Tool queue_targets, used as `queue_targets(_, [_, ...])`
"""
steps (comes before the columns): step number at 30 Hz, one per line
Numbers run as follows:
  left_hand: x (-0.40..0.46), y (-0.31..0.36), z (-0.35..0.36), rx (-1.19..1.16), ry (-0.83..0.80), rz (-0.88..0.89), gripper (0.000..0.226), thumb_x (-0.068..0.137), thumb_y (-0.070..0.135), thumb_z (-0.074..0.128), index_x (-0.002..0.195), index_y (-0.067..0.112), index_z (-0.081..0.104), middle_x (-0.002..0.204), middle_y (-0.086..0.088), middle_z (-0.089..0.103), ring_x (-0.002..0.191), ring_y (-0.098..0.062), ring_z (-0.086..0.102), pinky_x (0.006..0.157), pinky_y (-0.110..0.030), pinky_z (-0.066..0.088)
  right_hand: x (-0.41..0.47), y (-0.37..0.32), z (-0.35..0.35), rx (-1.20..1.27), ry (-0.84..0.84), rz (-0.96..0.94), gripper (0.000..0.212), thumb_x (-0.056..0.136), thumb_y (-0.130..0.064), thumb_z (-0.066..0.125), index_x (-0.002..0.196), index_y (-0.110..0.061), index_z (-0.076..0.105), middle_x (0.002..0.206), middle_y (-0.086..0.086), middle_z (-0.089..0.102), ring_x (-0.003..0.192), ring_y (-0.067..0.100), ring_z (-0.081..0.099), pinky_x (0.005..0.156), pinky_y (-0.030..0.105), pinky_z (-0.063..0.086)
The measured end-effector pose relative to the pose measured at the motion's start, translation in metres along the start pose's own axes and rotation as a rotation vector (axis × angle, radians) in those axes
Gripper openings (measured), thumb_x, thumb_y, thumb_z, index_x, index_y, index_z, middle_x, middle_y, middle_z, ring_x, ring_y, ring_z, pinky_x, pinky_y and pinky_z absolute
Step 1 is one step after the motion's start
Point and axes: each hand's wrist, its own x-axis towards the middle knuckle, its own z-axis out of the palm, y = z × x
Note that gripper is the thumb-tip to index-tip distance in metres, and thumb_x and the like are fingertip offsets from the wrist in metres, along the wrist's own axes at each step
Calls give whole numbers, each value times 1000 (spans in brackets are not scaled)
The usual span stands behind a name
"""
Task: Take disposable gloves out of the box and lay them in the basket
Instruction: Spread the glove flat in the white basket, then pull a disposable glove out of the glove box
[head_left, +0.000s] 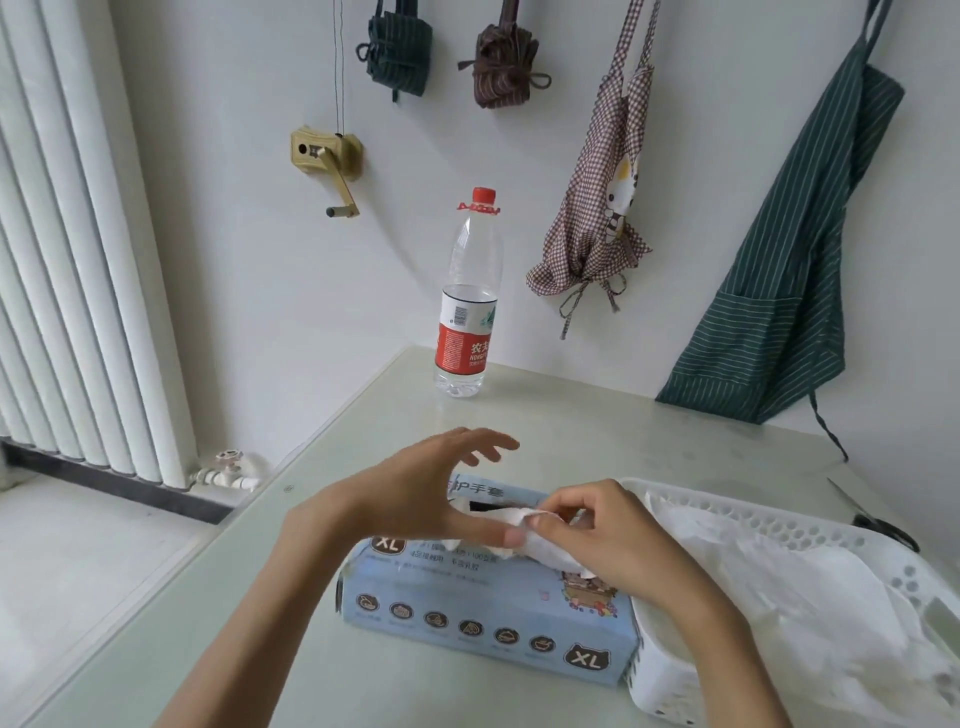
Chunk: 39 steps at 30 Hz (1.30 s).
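The white basket (779, 525), already holding thin filmy gloves, sits just right of our fingers, touching the blue box (483, 613) under them. Our left hand (431, 488) hovers with fingers spread, its thumb apparently on the glove (540, 545). Our right hand (597, 535) pinches this light, limp, slippery sheet at its bunched edge.

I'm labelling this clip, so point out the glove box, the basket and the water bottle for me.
glove box (483, 623): head view, on its blue front panel.
basket (779, 525): head view, on its perforated white far rim.
water bottle (465, 343): head view, on its red label.
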Motion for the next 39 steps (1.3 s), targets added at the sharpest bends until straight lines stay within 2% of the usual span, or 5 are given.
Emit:
queue_targets(7, [12,-6,8,17,248,23,9,87,38,63,90,30,67,88,19,68,82,3,64,83,-32,55,1,6,-8,44,140,-19,5,87,-26,66,84,-30,68,88,-14,69,82,-3,62,75,21,52])
queue_targets(15, [7,11,10,-98,204,-9,51,62,76,64,93,35,61,90,25,65,86,10,60,82,-25,53,3,5,-14,259,261,-42,22,83,-11,67,80,-31,76,78,-17,73,77,1,67,69,18,54])
queue_targets(21, [16,22,29,29,403,-42,21,77,29,67,87,33,50,83,24,58,81,0,61,76,-33,53,7,1,2,260,379,-75,18,84,-14,69,86,-30,76,80,-19,71,73,-6,60,62,6,43])
queue_targets(34, [0,3,-11,-220,301,-173,6,83,23,70,88,25,73,83,14,73,77,4,67,65,-14,51,-1,0,-25,577,237,-169,8,87,-14,65,93,-12,71,89,-10,73,87,-3,65,75,7,45])
queue_targets(39, [4,13,-3,-146,444,-187,16,80,14,64,79,30,66,82,16,68,79,-1,65,77,-28,54,0,-8,-24,679,449,-245,11,92,-16,58,94,-9,65,77,-9,66,72,-4,60,66,7,44])
